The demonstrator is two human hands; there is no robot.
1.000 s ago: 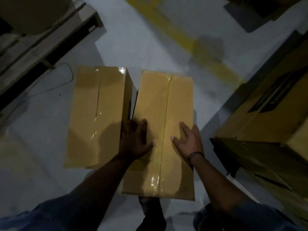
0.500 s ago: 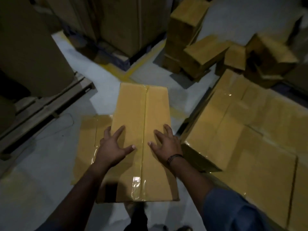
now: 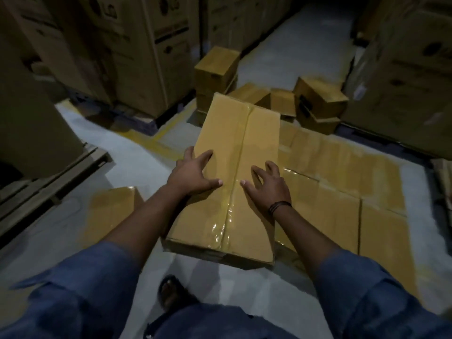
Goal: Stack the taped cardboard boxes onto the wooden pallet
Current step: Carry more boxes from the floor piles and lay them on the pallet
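A long taped cardboard box [image 3: 234, 182] sits tilted in front of me, its far end raised over the floor. My left hand [image 3: 193, 173] lies on its top by the left edge, fingers spread. My right hand [image 3: 266, 185] presses on the top to the right of the tape seam, fingers spread and arched. A second taped box [image 3: 110, 211] lies on the floor at lower left. To the right, a flat layer of taped boxes [image 3: 342, 199] fills the floor area. A wooden pallet [image 3: 49, 189] lies at the left under a large carton.
Tall printed cartons [image 3: 137, 52] stand at the back left, and more [image 3: 403, 69] at the right. Several small loose boxes [image 3: 318, 104] lie heaped behind the held box. A yellow floor line [image 3: 156, 143] crosses the grey floor. My sandalled foot [image 3: 171, 292] is below the box.
The box has come up from the floor beside the second box and swung right toward the layer of boxes. My view has lifted to show the back of the aisle.
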